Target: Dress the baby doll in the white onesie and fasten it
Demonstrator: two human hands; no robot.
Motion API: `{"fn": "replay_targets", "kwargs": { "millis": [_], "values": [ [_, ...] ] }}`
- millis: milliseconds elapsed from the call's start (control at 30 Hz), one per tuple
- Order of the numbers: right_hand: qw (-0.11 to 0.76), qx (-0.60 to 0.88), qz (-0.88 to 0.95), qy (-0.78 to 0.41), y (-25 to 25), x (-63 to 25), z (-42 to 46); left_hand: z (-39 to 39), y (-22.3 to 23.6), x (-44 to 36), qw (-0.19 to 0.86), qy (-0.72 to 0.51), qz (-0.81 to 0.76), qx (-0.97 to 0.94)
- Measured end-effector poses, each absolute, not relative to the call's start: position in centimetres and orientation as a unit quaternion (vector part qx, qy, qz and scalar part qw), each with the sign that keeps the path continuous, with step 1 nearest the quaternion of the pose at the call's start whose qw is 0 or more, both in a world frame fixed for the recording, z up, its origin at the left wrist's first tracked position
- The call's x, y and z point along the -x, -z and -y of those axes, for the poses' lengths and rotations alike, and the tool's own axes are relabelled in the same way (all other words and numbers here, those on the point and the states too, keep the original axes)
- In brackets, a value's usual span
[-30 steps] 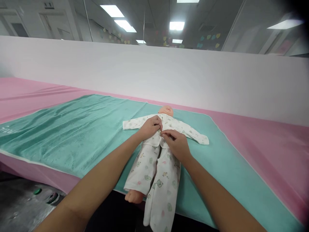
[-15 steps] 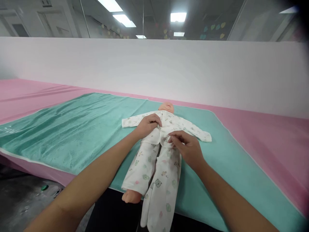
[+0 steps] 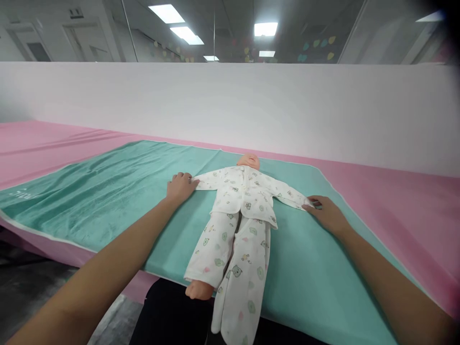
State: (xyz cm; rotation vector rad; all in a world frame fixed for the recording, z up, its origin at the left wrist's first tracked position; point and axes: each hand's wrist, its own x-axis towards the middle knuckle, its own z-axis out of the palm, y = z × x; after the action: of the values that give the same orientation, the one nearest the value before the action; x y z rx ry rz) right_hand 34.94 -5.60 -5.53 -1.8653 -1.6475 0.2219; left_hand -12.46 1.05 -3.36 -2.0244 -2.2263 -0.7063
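Doll lies face-up in white, animal-printed pyjamas, 1 foot showing.

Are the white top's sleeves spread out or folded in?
Spread out: both sleeves reach sideways from the white top, with the left hand and right hand at their ends.

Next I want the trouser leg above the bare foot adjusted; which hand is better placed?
Left, I'd judge. The left hand is at the near sleeve, on the same side as that trouser leg and bare foot. The right hand is at the opposite sleeve, across the printed top.
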Motion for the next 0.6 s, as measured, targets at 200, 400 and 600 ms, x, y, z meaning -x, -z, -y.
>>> {"fn": "replay_targets", "kwargs": {
  "millis": [200, 400, 600],
  "values": [
    [0.284, 0.758, 0.574, -0.125, 4.5, -36.2, 6.4, -0.9, 3.1, 15.0, -0.061, 0.233, 0.755, 0.611],
    [0.355, 0.709, 0.580, -0.186, 4.6, -35.4, 6.4, -1.1, 3.2, 14.4, -0.099, 0.333, 0.699, 0.625],
    [0.423, 0.740, 0.507, -0.127, 5.3, -37.2, 5.7, -2.2, 3.4, 15.1, -0.057, 0.448, 0.694, 0.561]
  ]
}}
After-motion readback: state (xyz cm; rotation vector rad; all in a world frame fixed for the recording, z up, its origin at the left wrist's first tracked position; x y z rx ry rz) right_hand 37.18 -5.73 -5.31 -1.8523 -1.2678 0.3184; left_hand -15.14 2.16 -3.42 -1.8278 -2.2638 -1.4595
